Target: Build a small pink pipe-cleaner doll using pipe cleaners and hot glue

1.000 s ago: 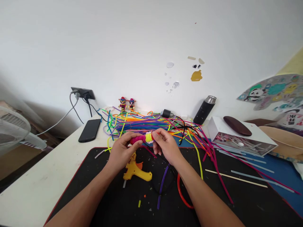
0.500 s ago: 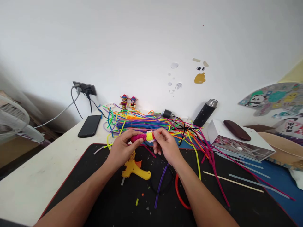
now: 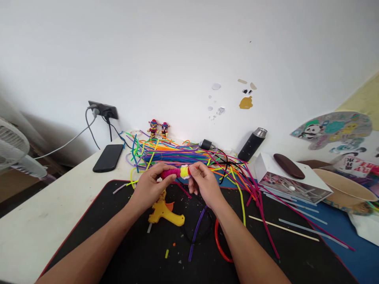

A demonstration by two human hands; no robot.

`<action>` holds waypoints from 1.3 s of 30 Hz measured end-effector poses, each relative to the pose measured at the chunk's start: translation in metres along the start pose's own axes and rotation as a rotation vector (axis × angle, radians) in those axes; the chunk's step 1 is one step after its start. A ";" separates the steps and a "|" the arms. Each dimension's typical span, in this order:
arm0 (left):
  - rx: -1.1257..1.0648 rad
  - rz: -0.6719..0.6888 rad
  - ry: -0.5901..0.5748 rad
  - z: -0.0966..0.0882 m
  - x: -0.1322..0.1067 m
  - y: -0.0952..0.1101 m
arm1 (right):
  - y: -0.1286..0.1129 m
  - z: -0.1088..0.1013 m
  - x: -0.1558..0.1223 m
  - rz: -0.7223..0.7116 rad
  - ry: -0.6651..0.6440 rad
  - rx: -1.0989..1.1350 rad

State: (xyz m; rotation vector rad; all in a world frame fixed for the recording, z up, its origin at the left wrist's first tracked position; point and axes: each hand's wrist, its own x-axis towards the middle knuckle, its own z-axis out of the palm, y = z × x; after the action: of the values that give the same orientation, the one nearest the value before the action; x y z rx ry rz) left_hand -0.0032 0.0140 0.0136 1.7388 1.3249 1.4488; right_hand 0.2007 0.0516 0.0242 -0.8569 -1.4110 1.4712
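Both my hands hold a small wrapped pipe-cleaner piece (image 3: 178, 172), pink on its left part and yellow with a bit of white on its right. My left hand (image 3: 151, 185) is closed around the pink end. My right hand (image 3: 204, 182) pinches the yellow end with fingers bent. The piece is held just above the black mat (image 3: 118, 236). A yellow glue gun (image 3: 164, 213) lies on the mat right under my left hand. A big heap of coloured pipe cleaners (image 3: 183, 156) lies just behind the hands.
A black phone (image 3: 108, 157) lies at the back left near a wall socket (image 3: 103, 109). Two small figures (image 3: 158, 128) stand by the wall. A black flask (image 3: 251, 144), a white box (image 3: 290, 179) with a dark case on it, purple and red pipe-cleaner pieces and thin sticks are around.
My hands stay together on the wrapped piece, with only small finger shifts. The view has drifted slightly, so everything sits a little left and lower.
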 end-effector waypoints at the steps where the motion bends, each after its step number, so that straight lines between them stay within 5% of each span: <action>1: 0.002 0.000 0.000 0.000 0.000 0.000 | 0.000 0.000 0.000 -0.001 -0.001 0.000; 39: 0.021 0.018 0.020 0.001 0.001 0.000 | 0.001 0.002 0.000 -0.035 -0.005 -0.016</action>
State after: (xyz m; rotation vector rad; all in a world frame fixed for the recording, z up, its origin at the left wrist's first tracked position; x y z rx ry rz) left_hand -0.0022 0.0147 0.0137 1.7583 1.3423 1.4716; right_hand 0.1989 0.0509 0.0230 -0.8348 -1.4361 1.4378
